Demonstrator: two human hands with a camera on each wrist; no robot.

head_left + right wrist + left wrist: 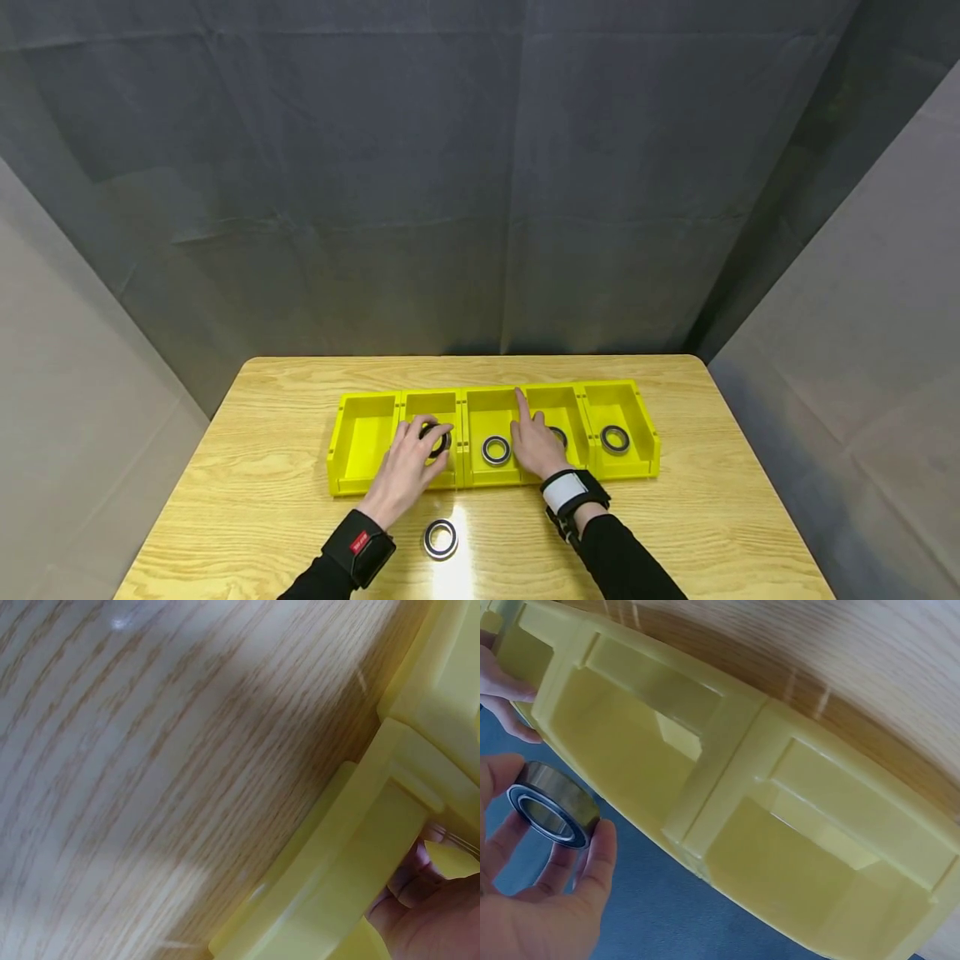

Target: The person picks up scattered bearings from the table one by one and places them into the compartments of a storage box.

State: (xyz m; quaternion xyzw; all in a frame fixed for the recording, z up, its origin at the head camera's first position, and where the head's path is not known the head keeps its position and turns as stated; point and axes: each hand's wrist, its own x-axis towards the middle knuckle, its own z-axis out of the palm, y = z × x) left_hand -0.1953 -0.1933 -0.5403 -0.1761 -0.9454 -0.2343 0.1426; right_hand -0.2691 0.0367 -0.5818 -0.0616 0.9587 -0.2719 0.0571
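A bearing [564, 787] is pinched between the thumb and fingers of my left hand [405, 468], above the second compartment from the left of a row of yellow bins [375, 486]. Its ring stands tilted in the left wrist view. My right hand [537, 448] is over the divider between the third and fourth compartments, index finger stretched toward the back rim. In the right wrist view, its other fingers are partly hidden by the bin wall. One bearing [485, 451] lies in the third compartment; another [562, 436], partly covered by my right hand, lies in the fourth.
The rightmost compartment holds a bearing [604, 439]. On the wooden table [255, 467], in front of the bins, lies another bearing [429, 540] between my forearms. A dark cloth [375, 208] hangs behind the table, with pale panels at both sides.
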